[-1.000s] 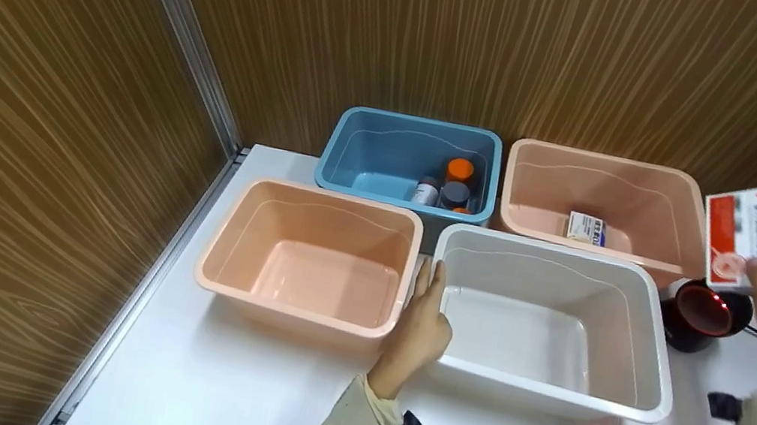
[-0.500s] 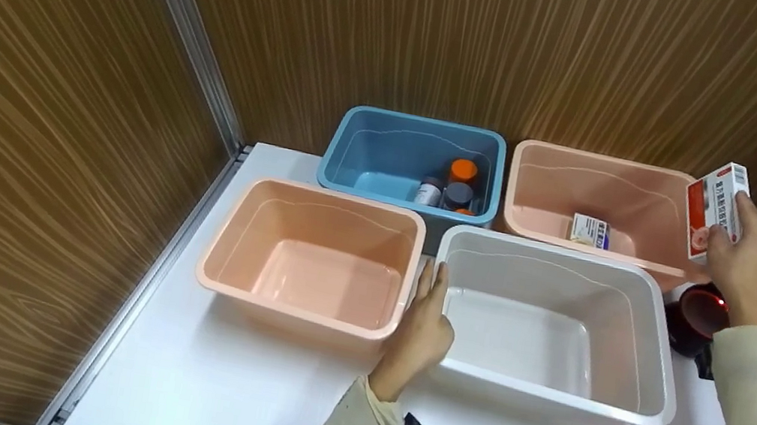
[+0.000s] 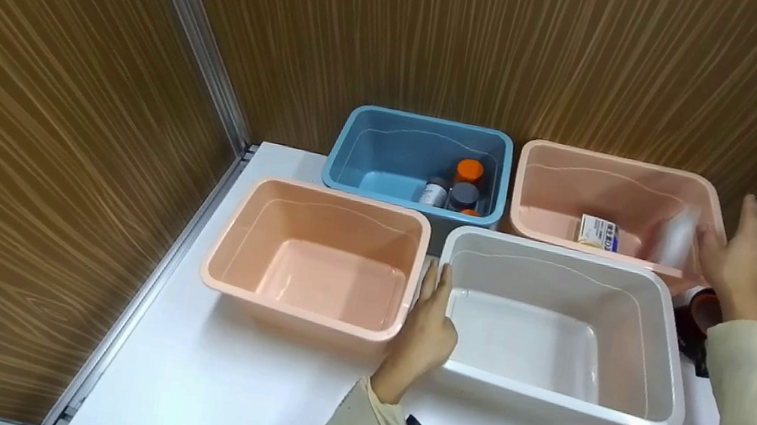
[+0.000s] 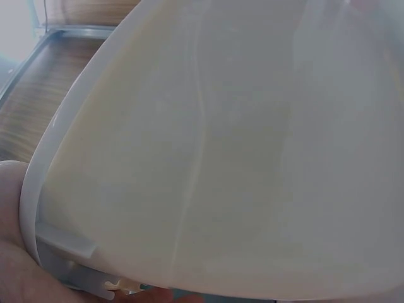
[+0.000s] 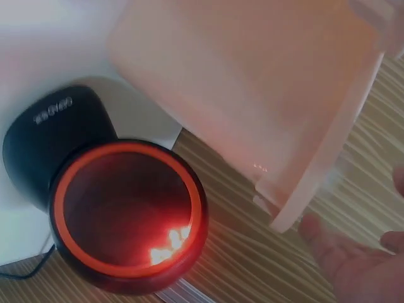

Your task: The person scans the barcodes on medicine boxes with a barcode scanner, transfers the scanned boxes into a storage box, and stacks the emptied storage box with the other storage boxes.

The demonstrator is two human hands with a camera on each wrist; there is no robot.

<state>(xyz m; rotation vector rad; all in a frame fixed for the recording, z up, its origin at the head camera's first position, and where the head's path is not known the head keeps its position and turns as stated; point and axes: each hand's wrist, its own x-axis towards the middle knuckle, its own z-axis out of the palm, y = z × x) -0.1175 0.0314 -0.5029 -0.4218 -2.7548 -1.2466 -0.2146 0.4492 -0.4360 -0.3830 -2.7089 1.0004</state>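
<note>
My right hand (image 3: 739, 258) is over the right end of the back peach bin (image 3: 607, 161), fingers spread and holding nothing. Just left of its fingertips, a motion-blurred white medicine box (image 3: 677, 237) is inside that bin. Another small medicine box (image 3: 598, 233), white and blue, lies on the bin floor. In the right wrist view, fingers (image 5: 328, 246) are right by the bin's rim. My left hand (image 3: 426, 330) rests against the left rim of the white bin (image 3: 549, 403), two fingers straight in the gap beside the front peach bin (image 3: 301, 314). The left wrist view shows the white bin's wall (image 4: 240, 158).
A blue bin (image 3: 393, 120) at the back holds several bottles (image 3: 468, 171) with orange and dark caps. Right of the white bin, partly hidden by the right arm, stands a black device (image 5: 129, 211) with a glowing red round window and a cable. Wood-grain panels (image 3: 377, 30) enclose the table.
My right hand has brought the red and white medicine box left over the back peach bin and let go of it; the box has dropped into the bin. The left hand has stayed put.
</note>
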